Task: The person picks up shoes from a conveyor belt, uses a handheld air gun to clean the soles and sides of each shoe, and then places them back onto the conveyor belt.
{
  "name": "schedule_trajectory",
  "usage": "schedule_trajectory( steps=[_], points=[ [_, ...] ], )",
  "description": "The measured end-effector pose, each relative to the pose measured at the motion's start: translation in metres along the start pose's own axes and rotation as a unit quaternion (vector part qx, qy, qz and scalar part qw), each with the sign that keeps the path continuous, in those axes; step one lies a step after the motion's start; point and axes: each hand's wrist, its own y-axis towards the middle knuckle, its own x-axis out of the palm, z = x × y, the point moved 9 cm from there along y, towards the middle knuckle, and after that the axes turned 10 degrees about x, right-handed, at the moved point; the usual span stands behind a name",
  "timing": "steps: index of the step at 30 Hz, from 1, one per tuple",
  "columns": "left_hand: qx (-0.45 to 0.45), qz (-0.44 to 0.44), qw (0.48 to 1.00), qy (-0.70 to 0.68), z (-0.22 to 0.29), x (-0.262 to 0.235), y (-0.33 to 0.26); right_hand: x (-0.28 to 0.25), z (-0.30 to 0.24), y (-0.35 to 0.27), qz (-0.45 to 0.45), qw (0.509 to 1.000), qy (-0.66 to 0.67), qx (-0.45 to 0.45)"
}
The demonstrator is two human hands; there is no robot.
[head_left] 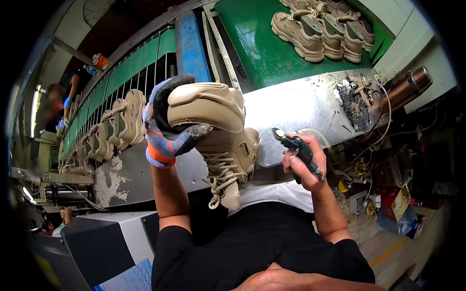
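Observation:
My left hand [167,121], in a blue, grey and orange glove with dark coated fingers, grips a beige lace-up sneaker [208,116] around its heel end. The shoe hangs with its heel up and its laced front toward my body. To its right, my bare right hand [310,167] is closed around a dark green hand tool [301,150] with a short metal tip; its exact kind is hard to make out. That tip points up and left, apart from the shoe, over the edge of the metal worktop [286,106].
Several beige sneakers [335,36] stand on a green belt [252,43] at the far right. More sneakers [128,119] line a rack at the left. Dark scraps [357,104] lie on the worktop beside a copper-coloured cylinder [407,87]. Another person [68,99] is at the far left.

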Motion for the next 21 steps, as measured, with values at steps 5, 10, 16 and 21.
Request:
schedule_trajectory(
  steps=[5,10,16,21],
  points=[
    [-0.012,-0.012,0.998,-0.055,-0.004,0.006,0.006,0.051,-0.099,0.024,-0.098,0.954,-0.079,-0.272],
    [-0.069,0.006,0.986,-0.149,-0.03,0.008,0.011,0.078,-0.117,0.062,-0.06,0.944,-0.097,-0.31],
    [-0.06,0.007,0.985,-0.16,-0.055,0.0,0.015,0.067,-0.052,0.073,-0.064,0.975,0.024,-0.211],
    [-0.073,0.02,0.986,-0.152,-0.079,-0.007,0.011,0.059,0.014,0.062,-0.07,0.987,0.03,-0.14]
  ],
)
